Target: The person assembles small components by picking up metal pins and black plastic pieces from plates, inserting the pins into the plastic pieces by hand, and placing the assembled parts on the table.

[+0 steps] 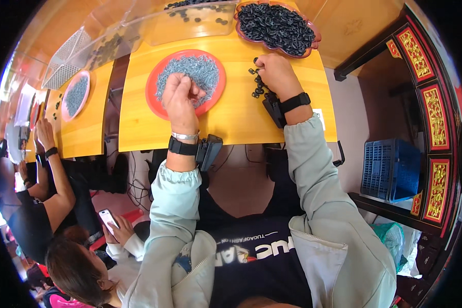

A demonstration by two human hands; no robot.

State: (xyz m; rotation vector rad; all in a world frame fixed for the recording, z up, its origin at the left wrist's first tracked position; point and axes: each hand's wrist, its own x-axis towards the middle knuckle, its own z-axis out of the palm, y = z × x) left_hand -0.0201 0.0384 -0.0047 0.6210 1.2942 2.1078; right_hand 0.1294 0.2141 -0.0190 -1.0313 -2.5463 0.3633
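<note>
Head view: left hand (182,97) fingers bunched over ribbed grey pins (190,74); right hand (277,74) pinches glossy black rings (256,84).

view: one head-worn fisheye, I see from above | facing: steeply down and forward over the yellow wooden tabletop (241,120) | range: close, forearms enter from the lower edge | warp: straight edges bow toward the dark rim | overlap: single view only
</note>
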